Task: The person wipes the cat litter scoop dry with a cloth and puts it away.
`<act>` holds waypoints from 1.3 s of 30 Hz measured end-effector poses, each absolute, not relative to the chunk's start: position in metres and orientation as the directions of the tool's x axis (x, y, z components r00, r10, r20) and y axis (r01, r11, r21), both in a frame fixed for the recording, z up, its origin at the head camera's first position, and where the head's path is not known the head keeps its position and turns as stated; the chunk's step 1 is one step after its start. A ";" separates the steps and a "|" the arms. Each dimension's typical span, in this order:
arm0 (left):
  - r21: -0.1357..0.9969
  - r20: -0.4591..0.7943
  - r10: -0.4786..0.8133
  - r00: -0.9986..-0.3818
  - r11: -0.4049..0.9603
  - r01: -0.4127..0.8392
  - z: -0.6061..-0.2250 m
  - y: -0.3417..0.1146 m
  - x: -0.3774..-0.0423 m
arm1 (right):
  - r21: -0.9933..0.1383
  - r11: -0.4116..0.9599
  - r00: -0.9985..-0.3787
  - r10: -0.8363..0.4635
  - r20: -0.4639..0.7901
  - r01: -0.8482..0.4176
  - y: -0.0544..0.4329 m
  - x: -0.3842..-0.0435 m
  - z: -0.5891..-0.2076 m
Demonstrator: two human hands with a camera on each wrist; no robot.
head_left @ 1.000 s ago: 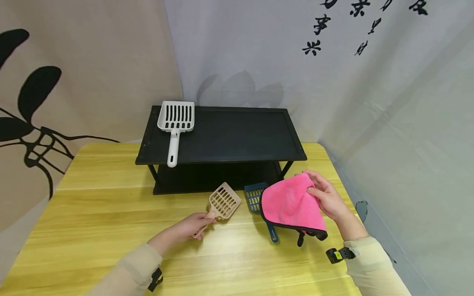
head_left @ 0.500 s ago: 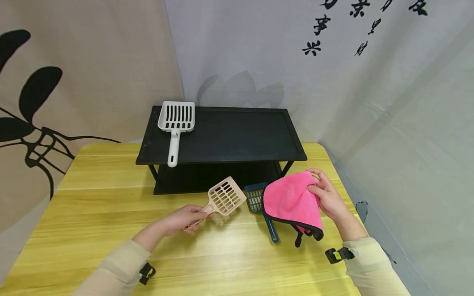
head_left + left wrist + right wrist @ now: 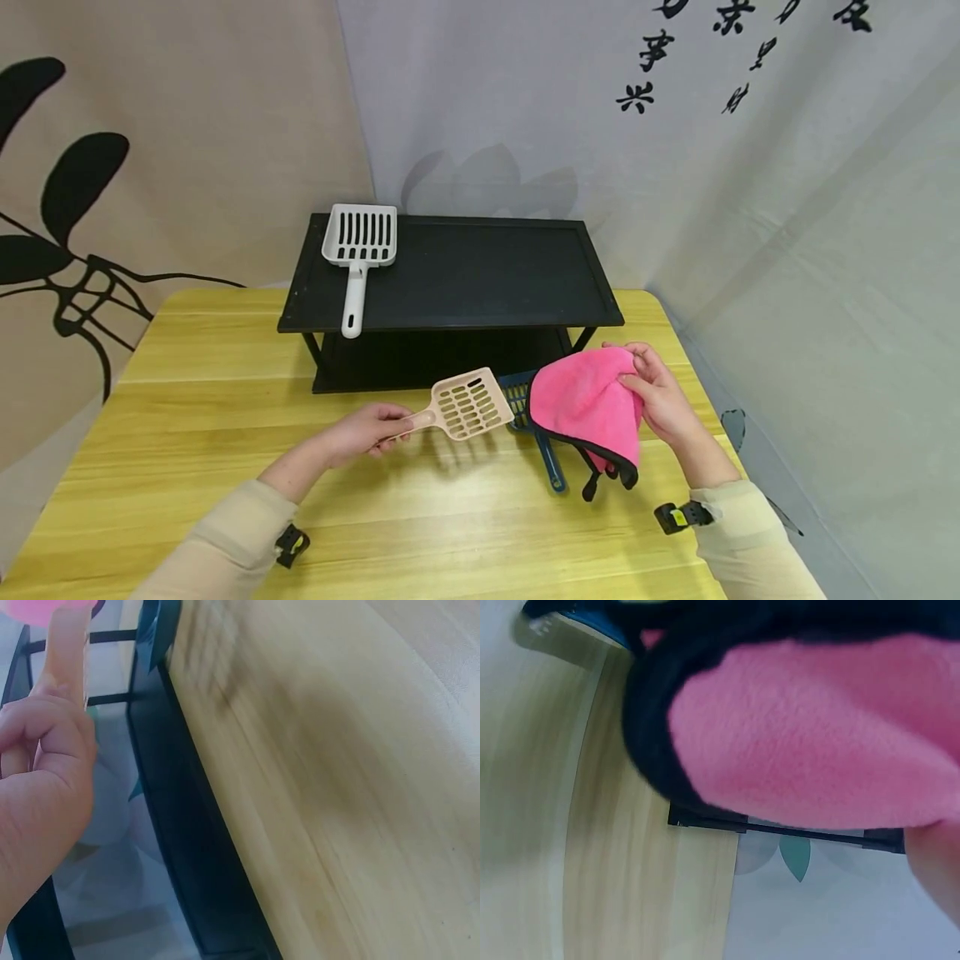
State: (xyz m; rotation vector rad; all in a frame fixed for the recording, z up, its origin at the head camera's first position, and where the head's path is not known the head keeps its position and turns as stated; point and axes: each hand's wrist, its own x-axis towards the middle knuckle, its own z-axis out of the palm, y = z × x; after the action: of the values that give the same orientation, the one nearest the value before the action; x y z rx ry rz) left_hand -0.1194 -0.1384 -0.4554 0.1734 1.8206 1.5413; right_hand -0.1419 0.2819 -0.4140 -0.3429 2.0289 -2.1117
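Note:
My left hand (image 3: 369,432) grips the handle of a beige litter scoop (image 3: 471,406), its slotted head pointing right, raised over the table with a shadow beneath. In the left wrist view, curled fingers (image 3: 56,742) wrap that handle. My right hand (image 3: 660,396) pinches a pink cloth (image 3: 585,400) with black edging, which hangs down in folds. The cloth fills much of the right wrist view. Between the two lies a blue litter scoop (image 3: 550,462) on the table, its head partly covered by the cloth and the beige scoop.
A black two-tier shelf (image 3: 480,275) stands at the back of the wooden table (image 3: 225,400). On its top left lies a white litter scoop (image 3: 360,237), handle jutting over the front edge. A printed curtain (image 3: 480,100) hangs behind.
My left hand has lifted the beige scoop off the table and turned it so its head points right, toward the cloth. The cloth has shifted slightly left in my right hand.

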 end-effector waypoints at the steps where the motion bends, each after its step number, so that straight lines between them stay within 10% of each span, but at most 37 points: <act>1: 0.900 -0.436 0.536 -0.723 0.275 -0.338 -0.455 -0.139 -0.120 | -0.999 -0.036 -0.956 -0.291 0.033 -0.024 0.281 -0.142 -0.414; 22: 0.910 -0.409 0.556 -0.724 0.304 -0.281 -0.436 -0.125 -0.131 | -0.989 0.145 -0.933 -0.358 -0.040 -0.013 0.210 -0.150 -0.405; 39: 0.917 -0.366 0.541 -0.757 0.346 -0.197 -0.434 -0.114 -0.131 | -0.740 0.513 -0.749 -0.662 -0.018 -0.435 0.141 -0.126 -0.413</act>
State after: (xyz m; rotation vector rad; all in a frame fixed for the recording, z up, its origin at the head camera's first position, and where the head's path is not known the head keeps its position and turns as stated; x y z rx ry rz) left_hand -0.1310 -0.1144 -0.4344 0.2994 1.9666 1.4663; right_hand -0.1261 0.1412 -0.4130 -0.9198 2.4597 -1.0785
